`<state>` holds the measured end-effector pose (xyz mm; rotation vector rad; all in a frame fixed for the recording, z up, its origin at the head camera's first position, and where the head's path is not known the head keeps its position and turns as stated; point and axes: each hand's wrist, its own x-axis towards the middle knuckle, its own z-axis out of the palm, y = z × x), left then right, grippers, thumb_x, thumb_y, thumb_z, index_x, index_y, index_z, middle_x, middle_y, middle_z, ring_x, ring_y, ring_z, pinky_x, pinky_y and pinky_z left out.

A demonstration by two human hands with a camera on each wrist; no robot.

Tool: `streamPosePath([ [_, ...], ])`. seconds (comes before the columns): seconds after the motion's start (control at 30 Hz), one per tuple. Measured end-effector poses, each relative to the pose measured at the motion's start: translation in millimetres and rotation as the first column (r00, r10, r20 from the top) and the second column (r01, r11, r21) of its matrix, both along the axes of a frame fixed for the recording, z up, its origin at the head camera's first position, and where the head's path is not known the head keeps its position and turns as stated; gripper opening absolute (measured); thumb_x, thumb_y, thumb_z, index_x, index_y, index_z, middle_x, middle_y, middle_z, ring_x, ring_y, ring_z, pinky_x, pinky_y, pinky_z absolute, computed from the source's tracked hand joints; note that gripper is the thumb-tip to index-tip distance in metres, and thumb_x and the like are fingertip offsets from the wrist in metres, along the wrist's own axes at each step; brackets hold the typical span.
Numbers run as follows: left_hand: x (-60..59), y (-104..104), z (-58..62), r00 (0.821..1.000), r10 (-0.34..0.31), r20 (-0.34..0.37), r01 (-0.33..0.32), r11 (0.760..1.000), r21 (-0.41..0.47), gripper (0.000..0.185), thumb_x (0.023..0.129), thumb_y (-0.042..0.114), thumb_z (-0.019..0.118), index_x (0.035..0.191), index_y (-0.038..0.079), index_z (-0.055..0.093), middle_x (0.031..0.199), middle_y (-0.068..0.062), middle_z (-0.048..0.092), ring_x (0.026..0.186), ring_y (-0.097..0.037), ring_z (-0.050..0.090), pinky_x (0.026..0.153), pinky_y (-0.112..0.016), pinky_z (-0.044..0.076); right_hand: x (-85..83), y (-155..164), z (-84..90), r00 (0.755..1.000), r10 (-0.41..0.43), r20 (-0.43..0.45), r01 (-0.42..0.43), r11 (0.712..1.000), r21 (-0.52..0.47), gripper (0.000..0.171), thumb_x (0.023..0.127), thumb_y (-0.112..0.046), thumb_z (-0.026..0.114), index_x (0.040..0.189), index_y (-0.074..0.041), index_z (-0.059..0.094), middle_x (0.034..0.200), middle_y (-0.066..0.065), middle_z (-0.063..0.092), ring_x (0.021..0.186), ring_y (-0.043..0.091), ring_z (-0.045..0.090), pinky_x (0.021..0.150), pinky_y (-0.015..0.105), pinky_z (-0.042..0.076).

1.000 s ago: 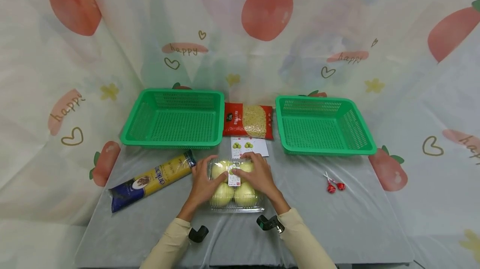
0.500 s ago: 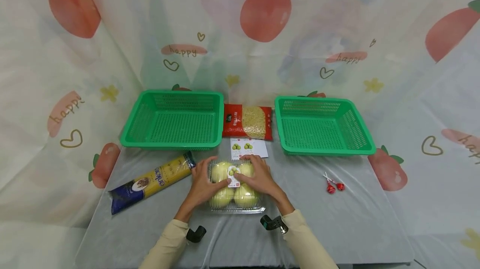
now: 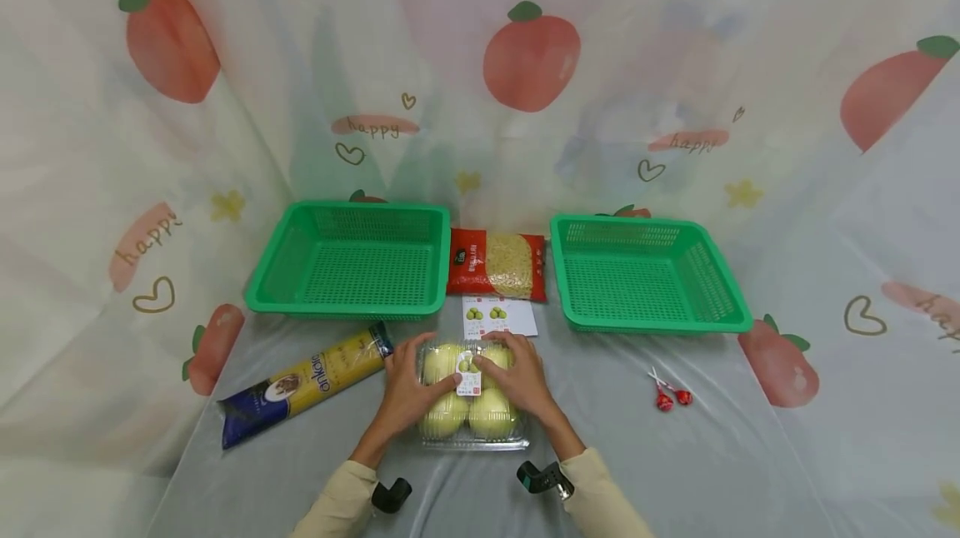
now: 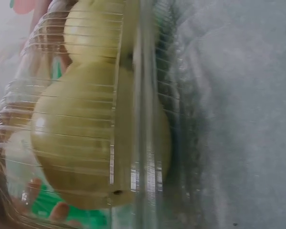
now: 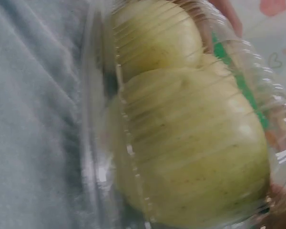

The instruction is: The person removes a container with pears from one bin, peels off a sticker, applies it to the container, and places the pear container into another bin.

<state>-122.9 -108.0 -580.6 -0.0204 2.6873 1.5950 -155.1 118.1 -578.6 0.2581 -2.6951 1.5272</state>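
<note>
My left hand point(image 3: 406, 389) and right hand point(image 3: 525, 381), fingers half-curled, grip the clear box point(image 3: 472, 416), likely steadying it beneath 2 thumbs at the label point(image 3: 469, 385)

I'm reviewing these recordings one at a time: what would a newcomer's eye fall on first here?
Probably the two bright baskets at the back of the grey table: the left green basket and the right green basket, with a red bag between them. Next, nearer the middle, comes the clear box of pale green fruit, held by the left hand and right hand at its sides. Behind everything hangs a bold fruit-print backdrop.
</note>
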Motion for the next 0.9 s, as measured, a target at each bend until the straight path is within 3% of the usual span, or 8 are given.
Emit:
streamPosePath([
  [0.23, 2.4, -1, -1.1, 1.0, -0.005, -0.023, 0.005, 1.0, 0.006, 0.087, 0.085, 0.052, 0.085, 0.158, 0.027, 0.046, 0.165, -0.017, 0.034, 0.143, -0.037, 0.029, 0.107, -0.074, 0.037, 8.6, 2, -5.3, 0.998, -0.066, 0.006, 0.066, 0.998, -0.011, 0.052, 0.094, -0.042, 0.079, 0.138, -0.017, 0.069, 0.143, 0.015, 0.06, 0.135, 0.038, 0.046, 0.111, 0.067, 0.035],
  [0.37, 8.7, -3, -3.6, 0.997, 0.0, -0.071, 0.003, 0.999, 0.045, 0.075, 0.094, 0.044, 0.078, 0.159, 0.022, 0.047, 0.168, -0.018, 0.03, 0.145, -0.038, 0.026, 0.108, -0.076, 0.035, 16.7, 8, -7.5, 0.991, -0.131, 0.036, 0.132, 0.991, -0.024, 0.058, 0.094, -0.041, 0.079, 0.145, -0.018, 0.062, 0.149, 0.018, 0.052, 0.137, 0.037, 0.04, 0.109, 0.064, 0.035],
  [0.5, 19.5, -6, -10.8, 0.991, 0.018, -0.13, -0.006, 0.996, 0.094, 0.062, 0.103, 0.035, 0.068, 0.159, 0.017, 0.047, 0.17, -0.019, 0.025, 0.151, -0.042, 0.019, 0.11, -0.079, 0.028, 29.3, 14, -12.7, 0.97, -0.196, 0.143, 0.208, 0.976, -0.071, 0.072, 0.095, -0.042, 0.078, 0.153, -0.009, 0.05, 0.15, 0.022, 0.045, 0.133, 0.038, 0.044, 0.107, 0.061, 0.041],
  [0.63, 26.0, -10, -19.5, 0.985, 0.053, -0.165, -0.031, 0.991, 0.129, 0.06, 0.106, 0.028, 0.063, 0.16, 0.01, 0.043, 0.17, -0.022, 0.024, 0.152, -0.045, 0.017, 0.11, -0.079, 0.026, 35.1, 17, -14.6, 0.935, -0.2, 0.295, 0.245, 0.962, -0.124, 0.091, 0.096, -0.049, 0.075, 0.158, 0.005, 0.036, 0.149, 0.029, 0.046, 0.13, 0.042, 0.052, 0.105, 0.059, 0.047],
  [0.73, 29.5, -11, -23.8, 0.987, 0.092, -0.129, -0.071, 0.985, 0.157, 0.064, 0.107, 0.031, 0.061, 0.163, 0.009, 0.037, 0.17, -0.022, 0.024, 0.155, -0.045, 0.016, 0.113, -0.078, 0.024, 35.4, 20, -15.2, 0.916, -0.182, 0.358, 0.252, 0.955, -0.158, 0.096, 0.096, -0.055, 0.072, 0.158, 0.007, 0.035, 0.149, 0.029, 0.049, 0.132, 0.042, 0.052, 0.106, 0.058, 0.047],
  [0.9, 35.5, -9, -25.8, 0.994, 0.109, 0.019, -0.11, 0.965, 0.239, 0.072, 0.109, 0.04, 0.057, 0.167, 0.013, 0.024, 0.171, -0.022, 0.022, 0.159, -0.044, 0.016, 0.122, -0.073, 0.021, 36.3, 25, -15.2, 0.912, -0.167, 0.374, 0.245, 0.954, -0.172, 0.091, 0.097, -0.055, 0.069, 0.154, 0.009, 0.037, 0.144, 0.029, 0.052, 0.131, 0.04, 0.054, 0.104, 0.055, 0.049],
])
